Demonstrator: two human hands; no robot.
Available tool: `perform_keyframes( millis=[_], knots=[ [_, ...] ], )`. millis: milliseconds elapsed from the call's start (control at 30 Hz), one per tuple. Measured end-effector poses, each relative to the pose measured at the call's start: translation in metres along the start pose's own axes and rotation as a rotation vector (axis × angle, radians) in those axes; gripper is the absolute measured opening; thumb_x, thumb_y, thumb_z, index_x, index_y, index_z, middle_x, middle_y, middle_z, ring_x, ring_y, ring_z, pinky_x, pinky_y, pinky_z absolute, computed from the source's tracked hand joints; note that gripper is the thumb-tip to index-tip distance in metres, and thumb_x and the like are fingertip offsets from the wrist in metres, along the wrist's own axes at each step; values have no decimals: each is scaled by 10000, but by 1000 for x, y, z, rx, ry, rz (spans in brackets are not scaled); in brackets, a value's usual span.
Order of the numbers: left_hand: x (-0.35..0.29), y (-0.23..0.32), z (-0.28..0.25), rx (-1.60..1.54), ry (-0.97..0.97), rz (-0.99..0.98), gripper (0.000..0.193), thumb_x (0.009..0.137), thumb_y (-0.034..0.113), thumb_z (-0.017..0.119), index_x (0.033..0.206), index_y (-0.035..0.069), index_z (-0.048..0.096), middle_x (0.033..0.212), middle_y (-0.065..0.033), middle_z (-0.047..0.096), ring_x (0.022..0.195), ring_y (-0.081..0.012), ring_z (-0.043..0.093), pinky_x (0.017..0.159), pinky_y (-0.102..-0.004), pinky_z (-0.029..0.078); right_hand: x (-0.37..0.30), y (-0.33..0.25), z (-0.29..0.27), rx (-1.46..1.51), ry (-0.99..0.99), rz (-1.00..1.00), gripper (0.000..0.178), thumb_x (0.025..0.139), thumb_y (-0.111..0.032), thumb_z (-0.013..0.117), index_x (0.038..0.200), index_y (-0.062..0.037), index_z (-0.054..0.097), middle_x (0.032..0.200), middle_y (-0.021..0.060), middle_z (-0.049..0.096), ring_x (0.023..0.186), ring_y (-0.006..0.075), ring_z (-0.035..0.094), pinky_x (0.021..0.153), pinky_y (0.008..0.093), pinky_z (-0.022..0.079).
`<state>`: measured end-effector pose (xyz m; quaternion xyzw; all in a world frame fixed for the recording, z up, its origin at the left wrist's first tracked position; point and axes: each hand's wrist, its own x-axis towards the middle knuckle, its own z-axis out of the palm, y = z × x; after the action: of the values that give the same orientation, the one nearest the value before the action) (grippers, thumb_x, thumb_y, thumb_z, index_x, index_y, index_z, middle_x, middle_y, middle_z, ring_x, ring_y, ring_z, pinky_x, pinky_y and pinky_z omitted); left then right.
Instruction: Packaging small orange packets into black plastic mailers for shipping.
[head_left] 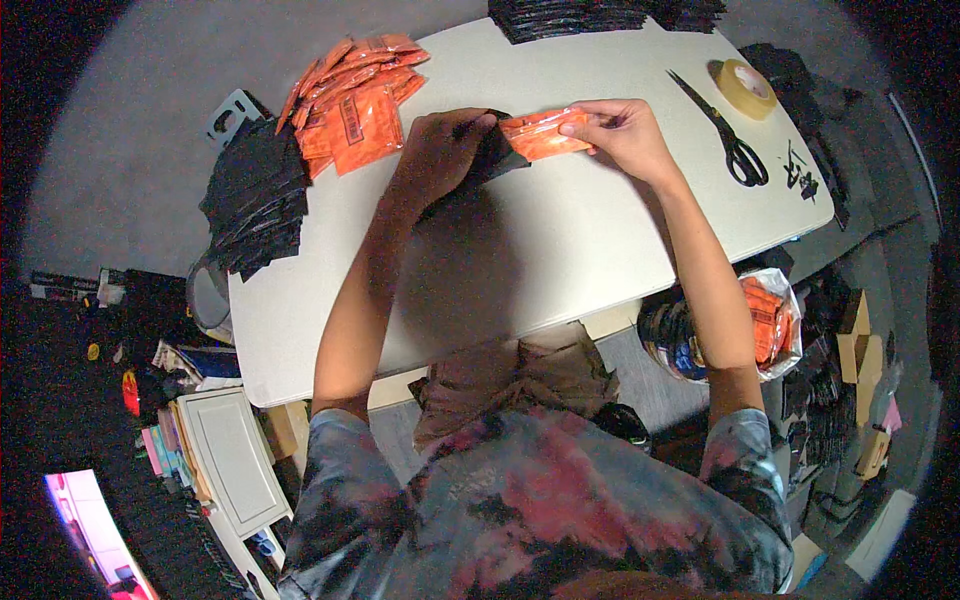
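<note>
Over the white table (590,240), my left hand (440,152) is closed on a black plastic bag (497,162), thumb on its upper edge. My right hand (630,138) pinches a shiny orange packet (552,138) between thumb and fingers. The packet's left end meets the bag's edge; I cannot tell whether any of it is inside. Beyond my left hand lies a heap of similar orange packets (365,130). Beside that heap, a fanned stack of black bags (256,195) overhangs the table's left edge.
To the right lie black scissors (735,150), a yellowish tape roll (746,90) and small black scraps (801,180). More black bags (570,18) sit at the far edge. Below the table's right side stands a bin (790,330) with orange packets; a white cabinet (232,460) is at lower left.
</note>
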<state>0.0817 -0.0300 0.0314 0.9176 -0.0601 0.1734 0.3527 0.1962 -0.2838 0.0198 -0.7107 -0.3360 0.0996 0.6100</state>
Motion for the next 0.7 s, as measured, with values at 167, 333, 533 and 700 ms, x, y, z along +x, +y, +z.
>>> perform_keyframes(
  millis=[167,333,533,700],
  knots=[
    [6,45,2,105,27,-55,309,998,280,541,1095,41,709,926,-192,721,857,-388,696,806,-406,542,0,1,-6,-91,-38,51,325,844,-265,815,1045,-15,766,721,-4,705,572,22,544,517,196,444],
    [13,54,14,204,231,386,306,982,272,565,1000,8,719,854,-199,719,804,-359,708,758,-428,555,0,-3,1,-67,-17,48,310,845,-279,814,999,-12,774,705,5,703,585,44,566,545,204,459],
    [34,59,15,85,121,345,289,969,255,583,962,6,729,853,-189,728,767,-360,710,750,-410,560,8,13,-2,-110,34,-297,287,837,-239,813,1022,-22,772,928,63,732,804,88,625,696,225,503],
    [43,71,18,-9,15,288,301,968,259,586,968,1,742,847,-197,726,750,-362,707,729,-405,560,4,9,-2,-57,60,-211,224,863,-118,766,1054,-4,755,845,34,658,809,95,599,733,222,497]
  ],
)
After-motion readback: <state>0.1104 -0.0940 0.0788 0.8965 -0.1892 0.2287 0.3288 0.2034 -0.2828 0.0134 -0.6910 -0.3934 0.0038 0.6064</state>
